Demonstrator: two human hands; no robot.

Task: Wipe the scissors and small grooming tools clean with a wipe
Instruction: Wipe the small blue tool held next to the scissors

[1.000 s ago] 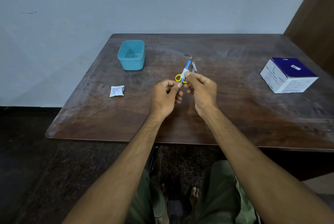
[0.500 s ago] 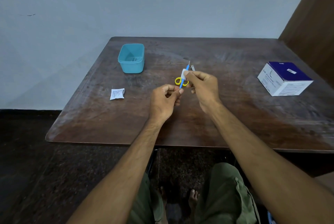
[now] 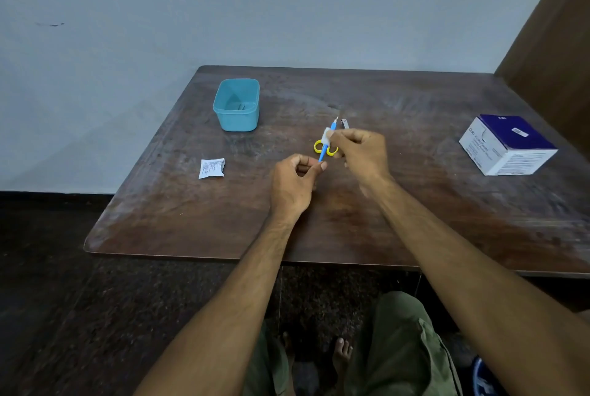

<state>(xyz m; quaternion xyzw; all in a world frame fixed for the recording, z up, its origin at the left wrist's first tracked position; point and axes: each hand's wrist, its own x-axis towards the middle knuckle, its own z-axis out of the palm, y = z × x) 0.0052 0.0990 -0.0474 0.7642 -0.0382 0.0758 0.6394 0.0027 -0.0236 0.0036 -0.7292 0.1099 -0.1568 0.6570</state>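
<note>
You are holding the slim blue plastic grooming tool with a fine metal tip [image 3: 325, 148] above the dark wooden table [image 3: 415, 220], with the tool slanting up and away from you. Your left hand [image 3: 295, 184] is pinching its lower end between thumb and fingertips, and your right hand [image 3: 359, 153] is pinching the small white wipe [image 3: 326, 137] folded around the upper part of the shaft, just below the metal tip.

Judging by the grip, you are working the wipe along the shaft — so be keeping the left pinch firm and low, leaving the whole length free for the right hand to travel. Rolling the tool a little between strokes should reach every side, and the pointed tip looks sharp enough to pierce the wipe, so draw off it rather than pushing onto it.

The yellow-handled scissors [image 3: 319, 147] are lying on the table directly behind the tool, and a small metal nail clipper [image 3: 344, 123] is lying just beyond your right hand — whether either is already clean cannot be told. Off to the left are sitting a teal plastic tub [image 3: 237, 105] and a torn white sachet [image 3: 211, 168]; the blue-and-white box [image 3: 507, 145] stands well to the right.
</note>
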